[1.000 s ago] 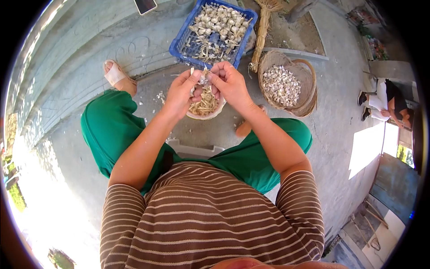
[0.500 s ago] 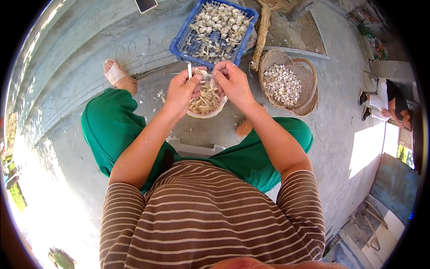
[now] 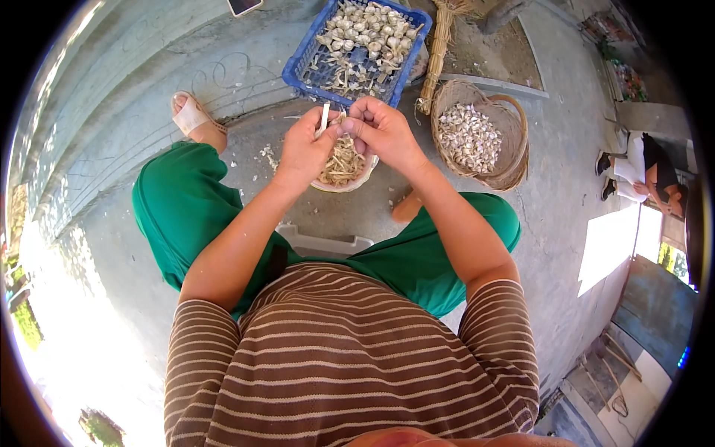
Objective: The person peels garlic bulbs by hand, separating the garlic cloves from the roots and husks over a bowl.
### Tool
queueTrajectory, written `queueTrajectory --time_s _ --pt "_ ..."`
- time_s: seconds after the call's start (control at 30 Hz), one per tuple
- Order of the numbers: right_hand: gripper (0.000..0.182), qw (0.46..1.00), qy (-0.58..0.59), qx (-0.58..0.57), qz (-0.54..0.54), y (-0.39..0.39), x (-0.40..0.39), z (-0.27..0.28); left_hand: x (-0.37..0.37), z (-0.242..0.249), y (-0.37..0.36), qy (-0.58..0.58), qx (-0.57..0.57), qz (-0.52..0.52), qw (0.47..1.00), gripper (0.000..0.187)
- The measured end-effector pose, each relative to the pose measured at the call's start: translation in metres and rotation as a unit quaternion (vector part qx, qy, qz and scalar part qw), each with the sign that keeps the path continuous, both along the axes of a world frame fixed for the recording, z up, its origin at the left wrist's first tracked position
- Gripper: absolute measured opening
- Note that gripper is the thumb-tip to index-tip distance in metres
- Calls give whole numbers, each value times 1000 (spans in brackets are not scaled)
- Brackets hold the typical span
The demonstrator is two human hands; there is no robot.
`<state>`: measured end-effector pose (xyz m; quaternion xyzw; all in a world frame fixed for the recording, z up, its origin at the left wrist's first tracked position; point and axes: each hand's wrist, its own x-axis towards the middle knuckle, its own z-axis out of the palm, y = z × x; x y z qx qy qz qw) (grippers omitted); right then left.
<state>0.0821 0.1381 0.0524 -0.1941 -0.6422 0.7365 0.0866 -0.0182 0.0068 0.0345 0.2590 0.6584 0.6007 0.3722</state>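
Note:
Over a bowl (image 3: 366, 177) of dry garlic skins and stalks (image 3: 344, 160), my two hands meet, fingertips together. My left hand (image 3: 304, 145) is closed, pinching a garlic bulb (image 3: 339, 121) that the fingers partly cover. A narrow pale stick-like piece (image 3: 323, 119) pokes up from the same hand; its kind is not clear. My right hand (image 3: 386, 134) has its thumb and fingers pressed on the garlic from the other side. Just beyond my hands lies a blue plastic crate (image 3: 296, 68) holding whole garlic bulbs (image 3: 372, 33) and loose stalks.
To the right stands a wicker basket (image 3: 514, 145) with separated garlic cloves (image 3: 469, 138). A straw broom (image 3: 438, 56) lies beside the crate. A phone (image 3: 244, 6) rests on the step at the top. At far right another person (image 3: 655, 175) is seated.
My hands have come closer together, the right one moving left onto the garlic. The pale stick-like piece in my left hand has tilted to the right.

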Motion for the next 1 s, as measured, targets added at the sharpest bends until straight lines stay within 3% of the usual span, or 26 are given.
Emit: queueTrajectory --time_s 0.17,0.37,0.57,0.63,0.77,0.83,0.87,0.93,0.97,1.0 --pt "13 1000 17 -3 0 -5 3 -8 4 14 -1 -152 22 10 988 18" --pt "12 998 -1 -52 -30 -9 6 -1 -1 9 -2 -249 81 7 965 18" --pt "14 989 31 -137 -56 -8 5 -4 -3 14 -1 -277 77 -19 958 20" --pt "14 959 72 -255 -105 -10 5 -4 -2 15 -1 -270 71 -21 960 20" --pt "14 954 68 -271 -108 -5 6 -1 0 14 0 -244 67 -2 967 20" --pt "12 986 70 -138 -69 -2 5 -2 0 13 0 -220 57 0 974 20" --pt "12 985 70 -138 -69 -3 5 -2 0 12 1 -196 46 1 979 20" --pt "13 997 51 27 -44 -5 3 0 2 22 2 -146 11 -7 989 20" --pt "13 997 51 27 -44 -5 3 0 3 26 3 -95 -23 -14 995 21" --pt "15 993 38 105 -42 -4 4 0 3 24 2 -95 -24 -14 995 21"
